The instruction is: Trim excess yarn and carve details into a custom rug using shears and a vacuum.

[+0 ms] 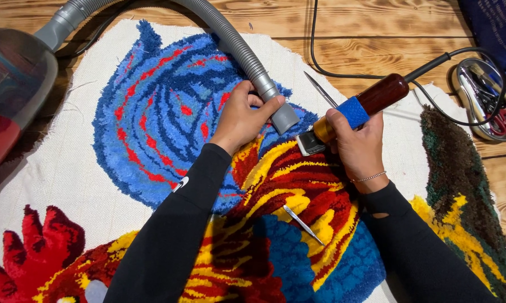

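From the head camera I look down on a tufted rug [169, 106] spread over a wooden floor [376, 33], its white backing cloth [56, 174] bare toward the left edge. The blue and red swirl fills the rug's upper middle; yellow, red and dark bands run across the lower middle, and a brown and green patch [460, 168] sits at the right edge. A red vacuum cleaner body [12, 84] rests at the left edge of the rug, and its grey ribbed hose [230, 39] crosses the blue swirl from the top. A black cable [342, 73] loops over the floor beyond the rug's top edge. Near the right edge a clear tray [488, 101] on the floor holds scissors with red handles and other small tools (too crowded for me to sort out). One pair of metal tweezers [302, 224] lies loose on the yellow and red pile between my forearms; another slim metal tool [321, 90] lies on the backing just above the carver.

My left hand [243, 118] is wrapped around the hose nozzle [281, 112], thumb over the top, the mouth pointing down at the pile. My right hand [358, 148] grips the carving tool [354, 112], a brown handle with blue tape, its head touching the rug right beside the nozzle. Both arms wear black sleeves, and a thin bracelet circles the right wrist.
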